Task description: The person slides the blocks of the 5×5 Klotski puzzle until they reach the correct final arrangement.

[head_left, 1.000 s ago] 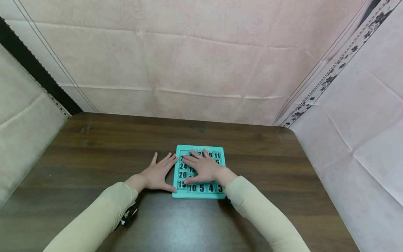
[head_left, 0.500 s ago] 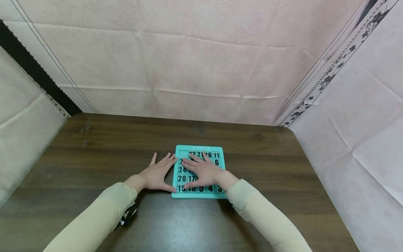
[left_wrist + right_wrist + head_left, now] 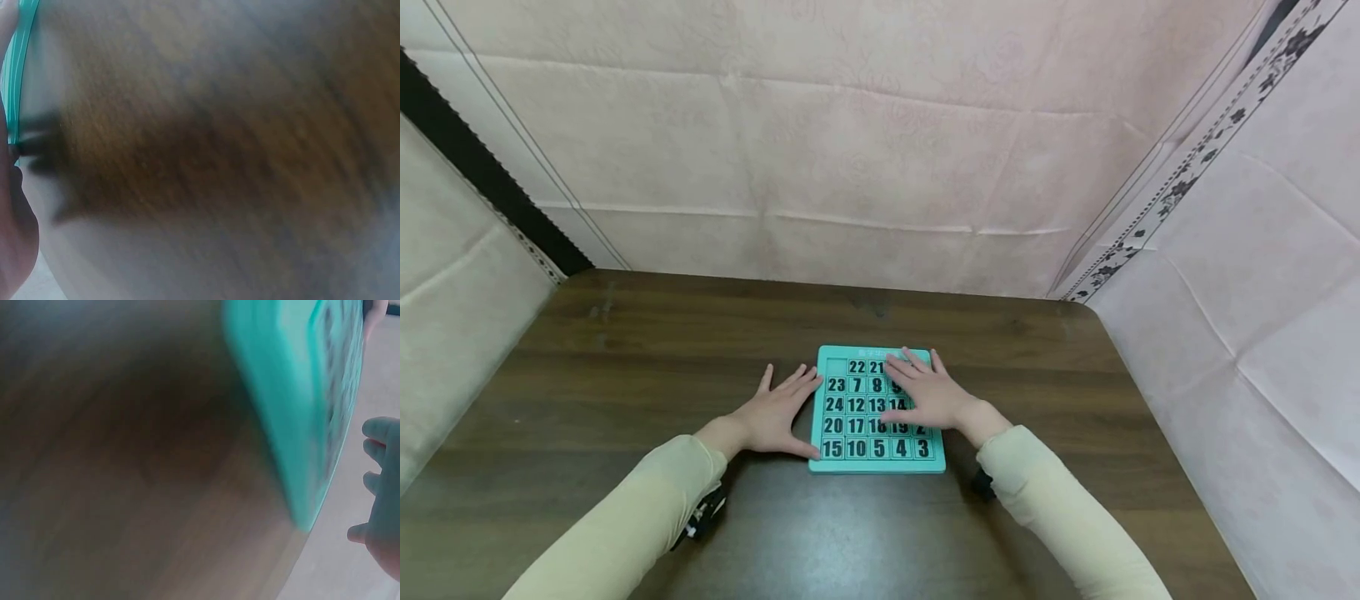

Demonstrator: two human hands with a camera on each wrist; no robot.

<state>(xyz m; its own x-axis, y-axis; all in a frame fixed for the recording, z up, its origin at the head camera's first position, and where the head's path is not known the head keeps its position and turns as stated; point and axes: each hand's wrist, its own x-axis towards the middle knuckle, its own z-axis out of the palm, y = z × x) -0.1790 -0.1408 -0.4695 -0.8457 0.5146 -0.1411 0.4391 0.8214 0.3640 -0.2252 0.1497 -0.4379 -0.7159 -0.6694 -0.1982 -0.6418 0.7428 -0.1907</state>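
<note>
A teal sliding number puzzle (image 3: 876,463) lies flat on the dark wooden table (image 3: 625,367), its black-numbered tiles filling the frame except an empty cell at the top left. My left hand (image 3: 772,412) lies flat on the table with straight fingers touching the puzzle's left edge. My right hand (image 3: 925,392) rests with spread fingers on the tiles of the puzzle's right half. In the left wrist view only a teal edge (image 3: 14,81) shows beside blurred wood. The right wrist view shows the blurred puzzle side (image 3: 294,412) and the other hand's fingers (image 3: 381,487).
Pink patterned cloth (image 3: 865,142) walls in the table at the back and on both sides. Bare wood extends around the puzzle. Small dark wrist cameras (image 3: 703,512) hang under both sleeves.
My right hand has slid from the puzzle's left-centre tiles to its right half, uncovering the tiles in the left and middle columns. The left hand has stayed in place.
</note>
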